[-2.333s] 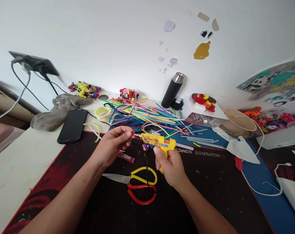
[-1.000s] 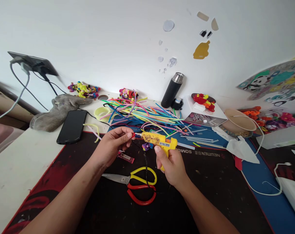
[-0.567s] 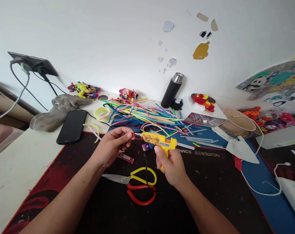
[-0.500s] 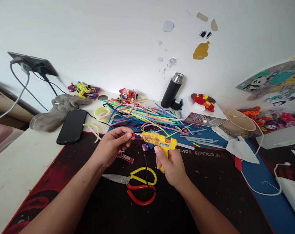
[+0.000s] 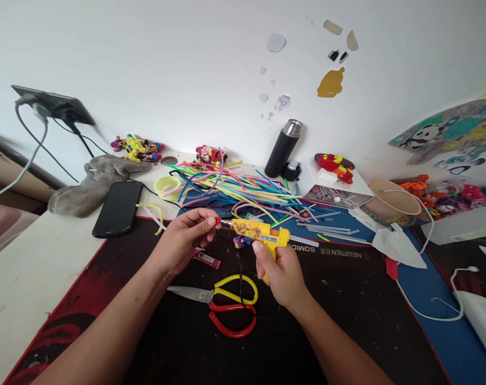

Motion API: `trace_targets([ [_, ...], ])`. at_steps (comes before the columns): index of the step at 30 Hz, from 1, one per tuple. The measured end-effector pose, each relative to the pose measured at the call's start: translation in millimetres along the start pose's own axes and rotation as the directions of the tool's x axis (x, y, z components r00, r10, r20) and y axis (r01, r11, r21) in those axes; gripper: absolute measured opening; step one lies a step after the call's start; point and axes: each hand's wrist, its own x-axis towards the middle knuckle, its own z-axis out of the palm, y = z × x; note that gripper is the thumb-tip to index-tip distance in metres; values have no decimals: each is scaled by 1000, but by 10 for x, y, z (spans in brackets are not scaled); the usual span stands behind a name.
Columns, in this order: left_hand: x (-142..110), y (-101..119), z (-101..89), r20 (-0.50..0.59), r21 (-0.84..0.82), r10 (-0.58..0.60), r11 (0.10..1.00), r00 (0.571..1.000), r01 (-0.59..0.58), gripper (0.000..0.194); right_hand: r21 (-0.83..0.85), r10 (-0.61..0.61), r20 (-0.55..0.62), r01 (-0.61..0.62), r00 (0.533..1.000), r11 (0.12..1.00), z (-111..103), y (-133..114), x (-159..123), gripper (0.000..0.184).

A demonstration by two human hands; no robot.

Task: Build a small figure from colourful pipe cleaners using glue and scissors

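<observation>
My right hand (image 5: 281, 267) is wrapped round the handle of a yellow hot glue gun (image 5: 251, 230), its barrel stained brown and its nozzle pointing left. A clear glue stick (image 5: 304, 241) juts from the gun's back end. Between thumb and forefinger, my left hand (image 5: 190, 235) pinches a small red piece (image 5: 218, 221), too small to make out fully. The nozzle tip is at this red piece; whether they touch I cannot tell. Below the hands, scissors (image 5: 227, 305) with one yellow and one red handle lie on the black mat. A small purple and blue figure (image 5: 242, 242) lies behind the gun.
Many coloured pipe cleaners (image 5: 235, 187) are heaped at the back. A black phone (image 5: 118, 208) and a grey cloth item (image 5: 94, 184) lie left. Behind stand a black flask (image 5: 283, 149) and a box (image 5: 335, 187). Loose glue sticks (image 5: 335, 230) and a white cable (image 5: 431, 320) lie right.
The glue gun and my right hand have shifted very slightly left. My left hand keeps its pinch on the red piece; little else differs.
</observation>
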Motion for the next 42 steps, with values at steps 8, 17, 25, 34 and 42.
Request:
trace_targets([
  [8,-2,18,21,-8,-8,7,1000,1000,-7,44,-11,-6,9,6,1000,1000,3,-33,-5,70],
  [17,9,6,6,-5,-1,10,1000,1000,-10,43,-15,-15,11,15,1000,1000,12,-6,-15,67],
  [25,4,3,-1,-4,1,15,1000,1000,-15,42,28,24,21,-24,1000,999,29,32,-19,67],
  [34,-4,7,8,-8,12,38,999,999,-38,38,126,96,3,-95,995,987,39,43,-13,64],
  [42,0,-4,0,-11,22,25,999,1000,-25,40,123,107,2,-107,994,987,41,-2,-21,63],
])
